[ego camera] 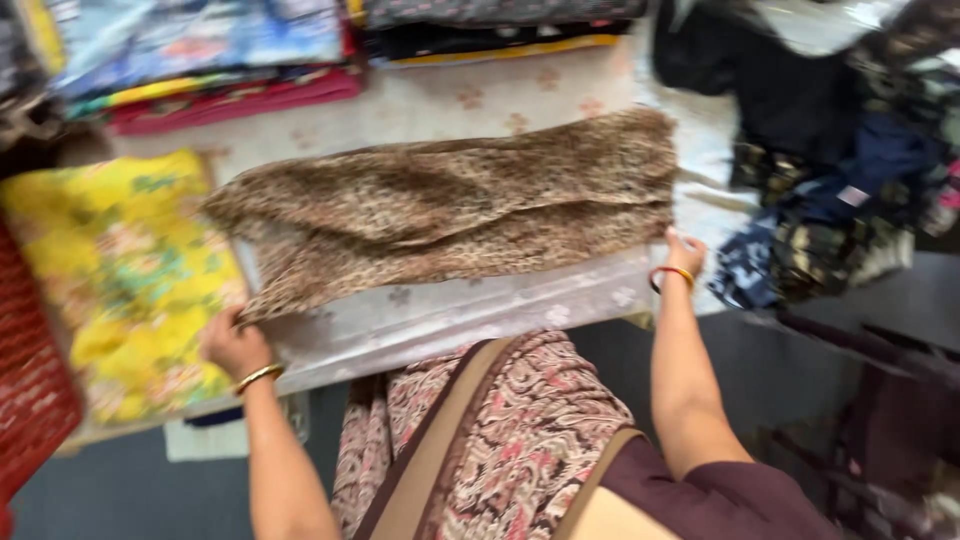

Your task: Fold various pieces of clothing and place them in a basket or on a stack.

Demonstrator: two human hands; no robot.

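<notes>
Both hands hold one long brown spotted cloth (450,215) stretched out over the table (480,310). On the left, the left hand (234,345) is closed tight on the near left corner of the cloth, pinching it between the fingers and thumb. A gold bangle (258,377) sits on that wrist. Left of the cloth lies a bright yellow flowered cloth (120,270), just beside it, and a red patterned cloth (30,380) lies further out at the left edge.

The brown cloth is tan with lots of small dark spots, like an animal print. It looks folded along its length, with a soft crease running across the middle. It lies flat on a pale table cover with faint flowers, and its left end narrows toward the left hand.

Behind the cloth, stacks of folded cloths (210,60) in blue, pink and yellow sit in a row.

On the right, the right hand (684,252) is closed on the near right corner of the brown cloth. A red and gold bangle (671,274) is on that wrist. Right of the cloth lies a heap of dark clothes (840,170).
</notes>
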